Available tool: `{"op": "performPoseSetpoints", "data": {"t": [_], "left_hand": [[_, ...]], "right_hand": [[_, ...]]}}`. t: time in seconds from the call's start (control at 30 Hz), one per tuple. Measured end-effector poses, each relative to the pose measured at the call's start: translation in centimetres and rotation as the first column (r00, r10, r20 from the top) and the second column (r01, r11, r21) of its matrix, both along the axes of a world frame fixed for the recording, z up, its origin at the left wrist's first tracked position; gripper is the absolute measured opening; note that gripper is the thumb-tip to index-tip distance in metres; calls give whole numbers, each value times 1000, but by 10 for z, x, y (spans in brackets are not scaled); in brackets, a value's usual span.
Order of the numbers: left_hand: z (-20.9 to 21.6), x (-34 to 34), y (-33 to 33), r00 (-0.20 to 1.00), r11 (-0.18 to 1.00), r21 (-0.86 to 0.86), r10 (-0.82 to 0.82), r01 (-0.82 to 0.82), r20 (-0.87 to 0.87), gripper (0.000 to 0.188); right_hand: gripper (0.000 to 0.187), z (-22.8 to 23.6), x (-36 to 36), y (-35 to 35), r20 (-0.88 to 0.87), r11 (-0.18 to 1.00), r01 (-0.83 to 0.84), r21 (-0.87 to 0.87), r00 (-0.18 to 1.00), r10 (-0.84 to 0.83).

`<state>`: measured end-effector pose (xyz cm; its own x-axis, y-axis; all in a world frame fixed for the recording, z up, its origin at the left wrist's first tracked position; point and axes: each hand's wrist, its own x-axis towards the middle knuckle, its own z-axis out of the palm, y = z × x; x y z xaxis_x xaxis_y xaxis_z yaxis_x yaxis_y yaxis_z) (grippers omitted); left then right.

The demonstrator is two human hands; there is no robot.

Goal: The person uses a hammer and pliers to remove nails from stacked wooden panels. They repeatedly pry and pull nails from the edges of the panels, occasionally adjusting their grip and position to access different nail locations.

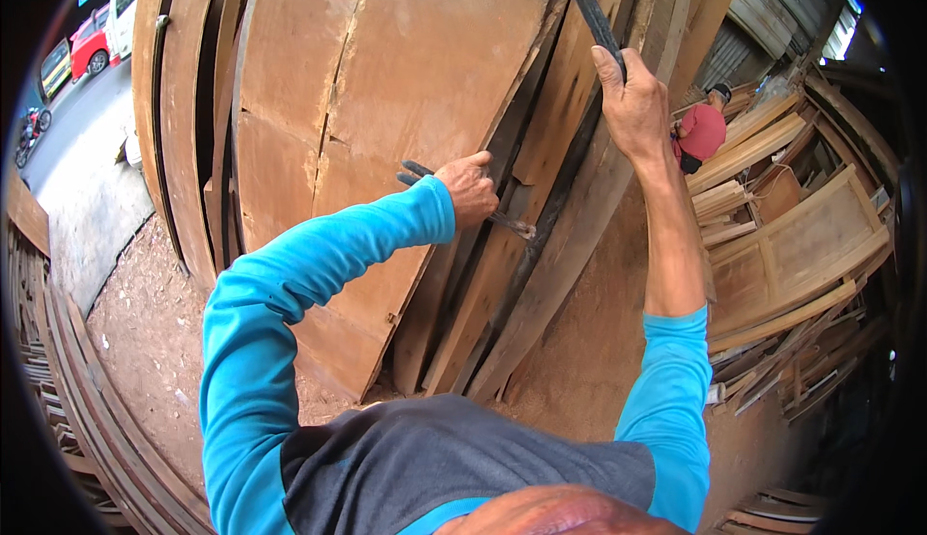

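My right hand (637, 110) is raised at the upper right, its fingers wrapped round the dark handle of a hammer (601, 23). The hammer's metal head sits at the top edge of the view, partly cut off. My left hand (470, 189) is closed on a pliers-like tool (415, 172) with two dark handles. Its narrow metal end pokes out on the other side of the fist, in front of the planks; the middle is hidden by my fingers. Behind this hand leans a large brown wooden panel (406, 62) with cracked seams. Long wooden planks (570, 139) lean next to it.
A person in a red shirt (702, 132) crouches at the right among stacked timber. Below lies a framed wooden panel (811, 245). Curved-looking boards (106, 390) lie at the lower left. A street with a red car (90, 47) and a motorcycle (34, 129) shows at the upper left.
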<state>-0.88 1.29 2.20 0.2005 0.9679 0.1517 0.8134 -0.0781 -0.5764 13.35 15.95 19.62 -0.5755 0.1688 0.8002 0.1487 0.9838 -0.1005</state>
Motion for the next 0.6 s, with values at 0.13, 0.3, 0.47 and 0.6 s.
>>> {"op": "performPoseSetpoints", "data": {"t": [0.13,0.3,0.47,0.6], "left_hand": [[-7,5,0,999,997,-72,33,-31,25,21],[-2,6,-1,1000,999,-27,24,-24,-12,22],[-12,2,1,1000,1000,18,10,-10,-10,18],[-7,5,-1,999,1000,-1,15,-15,-40,18]], "right_hand": [[41,-18,17,-17,-181,977,-209,45,960,213],[39,4,18,-17,-360,917,-385,107,844,397],[43,28,12,-20,-299,933,-361,-2,890,344],[50,58,13,-22,-98,951,-235,-199,971,220]]}}
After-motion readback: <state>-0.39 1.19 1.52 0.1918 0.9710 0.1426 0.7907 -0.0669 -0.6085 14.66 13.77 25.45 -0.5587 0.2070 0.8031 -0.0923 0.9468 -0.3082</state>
